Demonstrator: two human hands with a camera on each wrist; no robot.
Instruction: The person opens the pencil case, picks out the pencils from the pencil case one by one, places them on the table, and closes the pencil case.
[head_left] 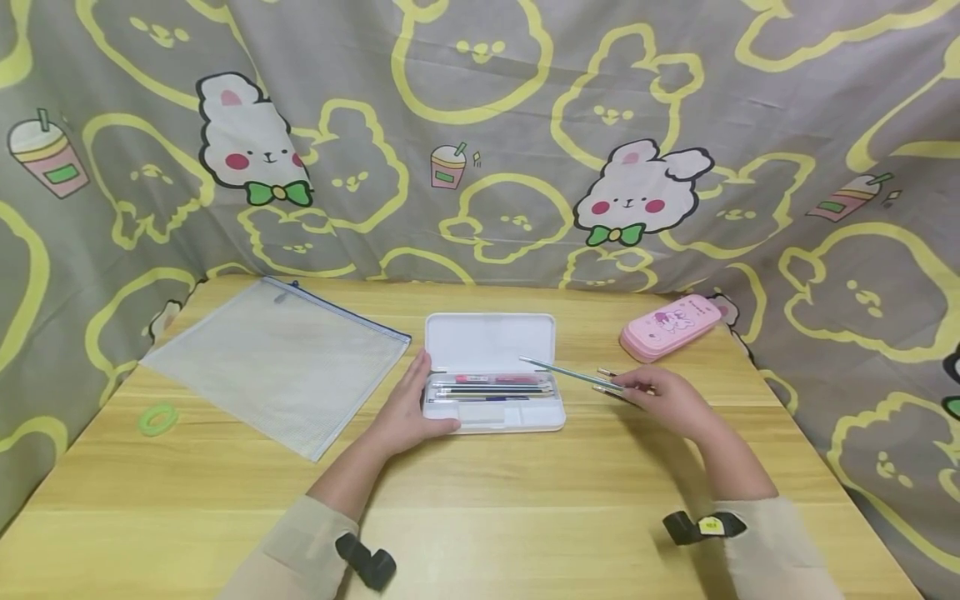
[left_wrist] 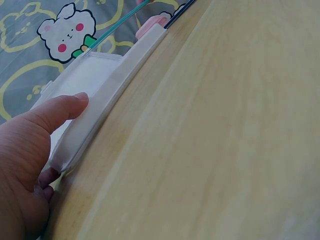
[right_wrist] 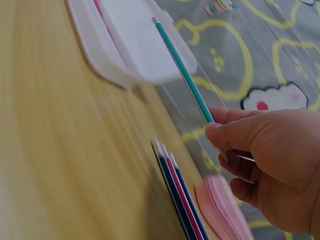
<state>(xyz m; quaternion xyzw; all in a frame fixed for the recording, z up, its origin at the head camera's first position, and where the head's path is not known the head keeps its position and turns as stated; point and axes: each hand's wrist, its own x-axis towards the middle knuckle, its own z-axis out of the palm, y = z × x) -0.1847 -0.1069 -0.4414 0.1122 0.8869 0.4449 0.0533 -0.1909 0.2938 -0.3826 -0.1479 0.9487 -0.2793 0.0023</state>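
An open white pencil box [head_left: 491, 337] stands in the middle of the table with its lid tipped back. Several pencils [head_left: 491, 390] and a pink-red item lie inside it. My left hand [head_left: 405, 408] grips the box's left end, its thumb on the front rim, as the left wrist view [left_wrist: 100, 105] also shows. To the right of the box, my right hand [head_left: 667, 400] pinches a teal pencil [right_wrist: 182, 70] near its point, the other end slanting up toward the lid. Below that hand lie several dark blue and red pencils [right_wrist: 180, 200], partly hidden by it in the head view.
A pink pencil case [head_left: 671, 327] sits at the back right, past my right hand. A clear mesh zip pouch [head_left: 277, 367] lies flat on the left, with a green ring [head_left: 157, 419] near its corner. A patterned curtain [head_left: 510, 225] closes off the table's back and sides.
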